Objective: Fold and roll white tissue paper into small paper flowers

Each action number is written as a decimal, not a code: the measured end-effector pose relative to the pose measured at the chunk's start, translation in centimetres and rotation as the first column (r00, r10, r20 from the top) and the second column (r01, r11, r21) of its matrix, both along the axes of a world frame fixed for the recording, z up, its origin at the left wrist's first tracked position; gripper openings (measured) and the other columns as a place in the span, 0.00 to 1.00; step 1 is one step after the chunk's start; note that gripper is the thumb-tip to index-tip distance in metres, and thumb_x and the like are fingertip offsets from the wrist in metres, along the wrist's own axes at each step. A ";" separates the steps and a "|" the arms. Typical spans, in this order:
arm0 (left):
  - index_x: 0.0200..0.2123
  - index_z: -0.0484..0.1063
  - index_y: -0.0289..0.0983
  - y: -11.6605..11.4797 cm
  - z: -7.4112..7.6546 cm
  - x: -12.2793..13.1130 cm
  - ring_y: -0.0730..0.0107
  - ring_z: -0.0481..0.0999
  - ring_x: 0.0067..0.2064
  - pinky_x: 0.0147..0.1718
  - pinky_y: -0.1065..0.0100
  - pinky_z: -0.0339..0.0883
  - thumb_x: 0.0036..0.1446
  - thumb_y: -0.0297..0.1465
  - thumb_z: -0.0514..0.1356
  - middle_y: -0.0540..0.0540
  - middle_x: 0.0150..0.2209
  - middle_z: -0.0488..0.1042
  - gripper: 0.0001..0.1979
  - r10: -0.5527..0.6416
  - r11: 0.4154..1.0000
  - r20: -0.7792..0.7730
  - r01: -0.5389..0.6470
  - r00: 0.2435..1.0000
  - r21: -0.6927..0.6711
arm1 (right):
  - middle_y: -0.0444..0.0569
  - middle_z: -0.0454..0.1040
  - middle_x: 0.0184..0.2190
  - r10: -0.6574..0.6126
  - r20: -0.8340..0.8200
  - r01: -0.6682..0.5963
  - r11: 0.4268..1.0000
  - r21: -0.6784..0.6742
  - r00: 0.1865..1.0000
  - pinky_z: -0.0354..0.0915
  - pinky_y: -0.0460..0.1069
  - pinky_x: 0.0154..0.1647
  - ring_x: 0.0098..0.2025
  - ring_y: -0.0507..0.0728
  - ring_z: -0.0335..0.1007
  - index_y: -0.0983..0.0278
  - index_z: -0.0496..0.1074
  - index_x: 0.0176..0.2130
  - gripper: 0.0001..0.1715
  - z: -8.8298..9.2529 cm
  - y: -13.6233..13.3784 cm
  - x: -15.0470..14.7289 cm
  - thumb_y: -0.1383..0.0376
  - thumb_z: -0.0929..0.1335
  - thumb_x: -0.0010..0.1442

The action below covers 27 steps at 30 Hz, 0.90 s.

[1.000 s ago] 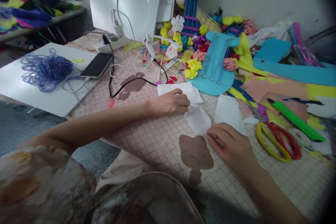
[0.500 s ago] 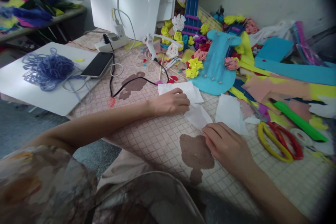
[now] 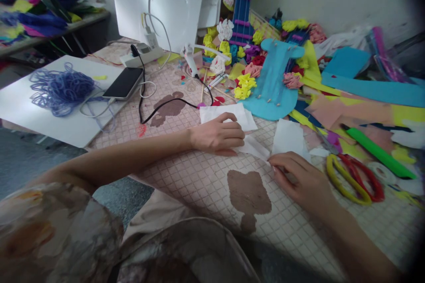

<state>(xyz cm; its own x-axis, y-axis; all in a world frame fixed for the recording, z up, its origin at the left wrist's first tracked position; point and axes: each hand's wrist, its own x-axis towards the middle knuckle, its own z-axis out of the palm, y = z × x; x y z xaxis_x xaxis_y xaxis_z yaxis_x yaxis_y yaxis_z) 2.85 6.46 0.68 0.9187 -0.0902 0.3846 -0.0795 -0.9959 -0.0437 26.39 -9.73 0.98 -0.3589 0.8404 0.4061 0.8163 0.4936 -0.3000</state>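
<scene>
My left hand (image 3: 219,135) lies on the checkered tablecloth (image 3: 199,177) with its fingers curled over one end of a small white tissue paper piece (image 3: 256,147). My right hand (image 3: 299,179) pinches the other end of that same piece, which is now folded into a narrow strip between both hands. A second white sheet (image 3: 232,112) lies just behind my left hand. A third white piece (image 3: 288,138) sits behind my right hand.
Yellow and red scissors (image 3: 353,177) and a green marker (image 3: 378,152) lie to the right. A blue foam guitar shape (image 3: 274,82), paper flowers (image 3: 244,86), a glue gun (image 3: 190,59) with black cord, a phone (image 3: 123,83) and purple string (image 3: 59,88) sit behind.
The white piece between my hands has been folded from a wide flap into a narrow strip. My right hand shifted slightly right; my left fingers curled further over the paper.
</scene>
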 end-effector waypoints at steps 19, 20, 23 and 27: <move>0.36 0.68 0.38 -3.8 0.1 -1.0 0.72 0.69 0.38 0.53 0.59 0.52 0.65 0.29 0.48 0.49 0.35 0.74 0.11 0.241 0.969 0.049 -0.237 0.969 -0.073 | 0.53 0.71 0.36 -0.097 0.115 0.065 0.965 0.253 0.989 0.69 0.55 0.36 0.36 0.60 0.70 0.63 0.68 0.41 0.10 -0.9 -1.7 -0.9 0.67 0.70 0.57; 0.36 0.69 0.38 -3.9 0.1 -0.9 0.72 0.69 0.39 0.52 0.60 0.52 0.65 0.29 0.48 0.49 0.35 0.74 0.10 0.266 0.959 0.045 -0.260 0.963 -0.114 | 0.52 0.71 0.34 -0.094 0.104 0.061 0.956 0.288 0.990 0.69 0.53 0.35 0.35 0.58 0.69 0.63 0.68 0.39 0.10 -0.8 -1.8 -0.9 0.68 0.70 0.56; 0.35 0.69 0.38 -4.1 0.1 -0.8 0.70 0.69 0.41 0.50 0.61 0.53 0.63 0.29 0.51 0.49 0.36 0.74 0.08 0.327 0.929 0.028 -0.316 0.945 -0.193 | 0.49 0.71 0.32 -0.049 0.090 0.020 0.953 0.304 0.995 0.68 0.51 0.34 0.33 0.56 0.67 0.63 0.68 0.38 0.10 -0.7 -2.0 -0.9 0.72 0.71 0.55; 0.35 0.69 0.38 -4.2 0.2 -0.9 0.69 0.69 0.42 0.50 0.60 0.53 0.63 0.28 0.51 0.49 0.38 0.75 0.07 0.348 0.929 0.055 -0.337 0.936 -0.153 | 0.50 0.72 0.35 0.008 0.107 -0.028 0.982 0.184 0.994 0.68 0.53 0.39 0.36 0.57 0.68 0.63 0.68 0.41 0.11 -0.9 -1.9 -1.1 0.72 0.70 0.57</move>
<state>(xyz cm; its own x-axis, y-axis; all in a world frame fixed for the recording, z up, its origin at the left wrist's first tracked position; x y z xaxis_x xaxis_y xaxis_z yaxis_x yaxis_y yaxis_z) 1.97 2.24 0.90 0.8497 0.2843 0.4440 0.2656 -0.9583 0.1054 25.33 -11.67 0.10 -0.4222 0.7473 0.5132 0.8291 0.5472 -0.1148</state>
